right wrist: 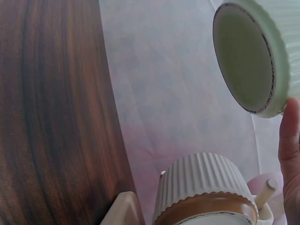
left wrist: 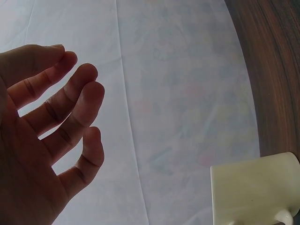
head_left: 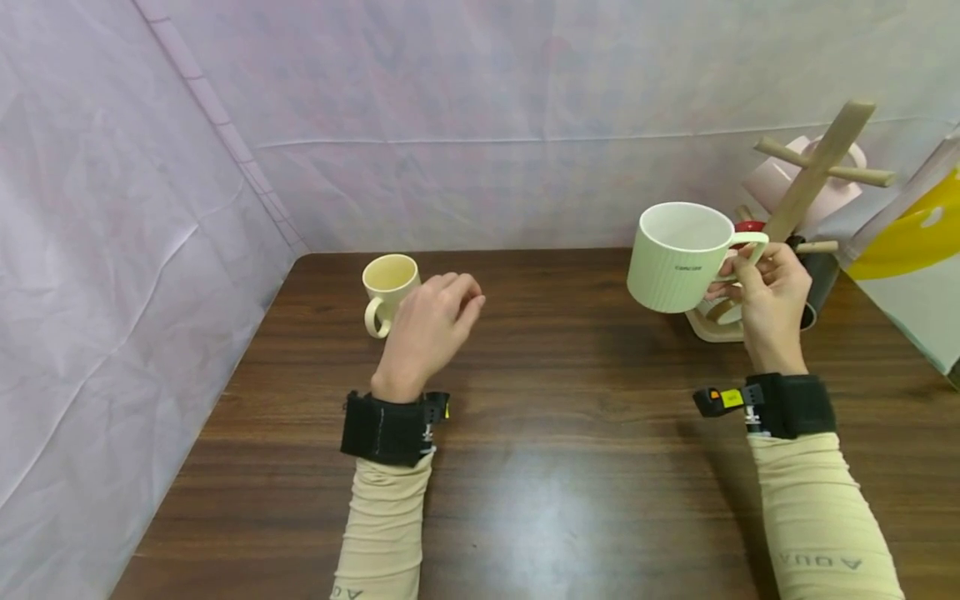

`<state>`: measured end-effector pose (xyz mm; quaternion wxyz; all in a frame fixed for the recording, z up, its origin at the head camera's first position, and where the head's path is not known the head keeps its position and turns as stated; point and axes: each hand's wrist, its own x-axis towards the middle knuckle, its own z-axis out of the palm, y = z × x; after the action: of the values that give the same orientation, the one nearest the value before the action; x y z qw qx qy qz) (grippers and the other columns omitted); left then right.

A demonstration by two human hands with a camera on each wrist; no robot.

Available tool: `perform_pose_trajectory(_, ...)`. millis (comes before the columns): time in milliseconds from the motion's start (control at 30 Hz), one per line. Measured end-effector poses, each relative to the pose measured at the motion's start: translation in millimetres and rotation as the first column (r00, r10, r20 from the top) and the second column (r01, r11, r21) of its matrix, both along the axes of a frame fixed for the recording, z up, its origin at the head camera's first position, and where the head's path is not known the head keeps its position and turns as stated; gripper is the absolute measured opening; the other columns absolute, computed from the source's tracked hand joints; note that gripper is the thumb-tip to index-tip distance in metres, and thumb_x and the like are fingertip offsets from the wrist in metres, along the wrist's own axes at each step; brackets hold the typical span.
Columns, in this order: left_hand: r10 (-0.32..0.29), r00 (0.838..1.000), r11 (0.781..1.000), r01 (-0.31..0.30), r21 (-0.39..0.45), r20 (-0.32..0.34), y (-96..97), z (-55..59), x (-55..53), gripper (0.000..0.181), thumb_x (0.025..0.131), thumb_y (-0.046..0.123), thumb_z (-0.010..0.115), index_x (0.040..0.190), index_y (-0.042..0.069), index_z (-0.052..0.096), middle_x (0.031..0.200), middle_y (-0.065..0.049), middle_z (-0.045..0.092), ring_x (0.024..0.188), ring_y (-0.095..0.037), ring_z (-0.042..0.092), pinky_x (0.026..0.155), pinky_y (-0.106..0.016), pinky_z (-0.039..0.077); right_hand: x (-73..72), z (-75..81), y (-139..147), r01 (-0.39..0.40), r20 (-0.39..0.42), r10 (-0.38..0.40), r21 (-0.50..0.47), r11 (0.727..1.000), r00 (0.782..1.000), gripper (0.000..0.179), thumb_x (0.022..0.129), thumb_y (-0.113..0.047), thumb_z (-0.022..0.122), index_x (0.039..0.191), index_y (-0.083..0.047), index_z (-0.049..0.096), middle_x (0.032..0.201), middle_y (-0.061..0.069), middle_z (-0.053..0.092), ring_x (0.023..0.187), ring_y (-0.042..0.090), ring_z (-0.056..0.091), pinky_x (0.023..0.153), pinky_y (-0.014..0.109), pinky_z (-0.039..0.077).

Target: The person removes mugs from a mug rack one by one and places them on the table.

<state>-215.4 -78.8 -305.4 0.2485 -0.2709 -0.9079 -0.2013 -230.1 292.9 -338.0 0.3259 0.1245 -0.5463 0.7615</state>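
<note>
My right hand pinches the handle of a pale green ribbed mug, lifted above the table with its white inside facing up. In the right wrist view that mug's flat base shows at the top right. My left hand is over the table with its fingers loosely bent and nothing in them. Beside it a pale yellow mug stands upright, its handle toward me. The left wrist view shows the yellow mug apart from the fingers.
A wooden mug rack stands at the back right, behind my right hand. On it hang a pink mug and a white ribbed mug with a brown band. A yellow object is at the right edge. White cloth hangs behind the table.
</note>
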Motion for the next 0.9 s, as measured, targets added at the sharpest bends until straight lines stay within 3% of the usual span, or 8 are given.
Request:
perform_pose_trajectory(667,-0.011,1.0,1.0,0.011,0.001,-0.007,1.0,-0.1,-0.1,0.009,0.088,0.02,0.057,0.086,0.013,0.061,0.078,0.001,0.059,0.07,-0.012,0.048,0.059,-0.032,0.044,8.9,-14.6,-8,-0.065,-0.041,0.064,-0.024,0.998,0.997,0.013,0.082,0.005,0.057,0.086,0.013,0.048,0.069,0.015,0.057,0.048,0.022,0.054,0.041,0.024,0.049)
perform_pose_trajectory(900,-0.019,1.0,1.0,0.019,0.01,-0.014,1.8,-0.8,-1.1,0.009,0.088,0.02,0.056,0.086,0.013,0.06,0.078,0.001,0.059,0.07,-0.012,0.047,0.059,-0.031,0.043,11.4,-16.0,-12,-0.127,-0.036,0.125,-0.059,0.99,0.991,0.009,0.081,0.008,0.056,0.086,0.012,0.05,0.073,0.015,0.06,0.049,0.022,0.054,0.04,0.024,0.048)
